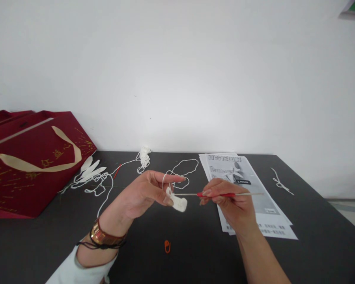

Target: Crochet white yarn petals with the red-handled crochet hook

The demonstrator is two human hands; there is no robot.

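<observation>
My left hand (pixel 149 192) pinches a small white crochet piece (pixel 180 204) between thumb and fingers, its index finger stretched out with white yarn looped over it. My right hand (pixel 229 199) is closed around the red grip of a crochet hook (pixel 185 194). The hook's thin tip reaches left to the top of the crochet piece, where a yarn loop stands; whether it passes through a stitch is too small to tell. Behind the left hand, loose white yarn (pixel 192 172) lies in loops on the dark table (pixel 201 256).
An orange stitch marker (pixel 167 247) lies near the front. At the back is a bundle of white yarn (pixel 144 156). Left are white petal-shaped pieces (pixel 90 171), a red stick (pixel 117 171) and a dark red gift bag (pixel 41 157). Printed sheets (pixel 266 221) and a yarn scrap (pixel 279 183) lie right.
</observation>
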